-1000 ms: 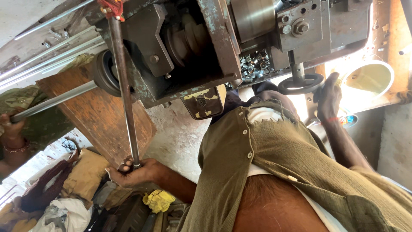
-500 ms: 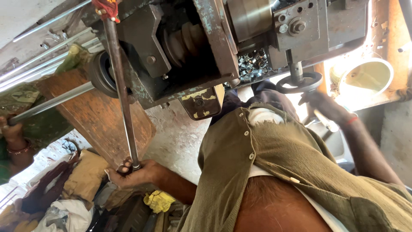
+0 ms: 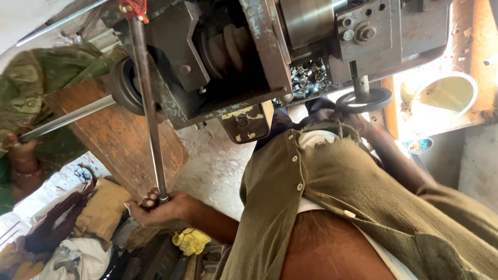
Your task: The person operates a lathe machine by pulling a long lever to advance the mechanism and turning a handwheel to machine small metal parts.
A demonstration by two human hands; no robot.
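Nearest, at 5 o'clock: the person's torso in an olive shirt (image 3: 332, 186), unbuttoned, with a white undershirt edge showing.

At 8 o'clock: left hand (image 3: 158, 207), fingers closed around the lower end of a long steel lever (image 3: 148, 103). The lever runs up toward 11 o'clock, tilted slightly, and ends at a red fitting (image 3: 132, 8) on the machine (image 3: 233, 57).

Below the left hand, at 7 o'clock: a yellow rag (image 3: 191, 241) among cloth and clutter.

At 2 o'clock: right hand (image 3: 358, 122), just under a black handwheel (image 3: 363, 99) on a vertical shaft. Fingers mostly hidden by the collar; contact with the wheel cannot be told, nor whether the hand is open or closed.

Beyond, 12 o'clock: the machine's grey body, with stepped pulleys (image 3: 228, 46) and a tray of small metal pieces (image 3: 308, 78).

At 9 o'clock: a steel rod (image 3: 67, 118) runs from the machine over a wooden board (image 3: 124, 140) to another person's hand (image 3: 18, 148), which grips it.

At 3 o'clock, farthest: a pale bucket (image 3: 446, 96) in bright light.
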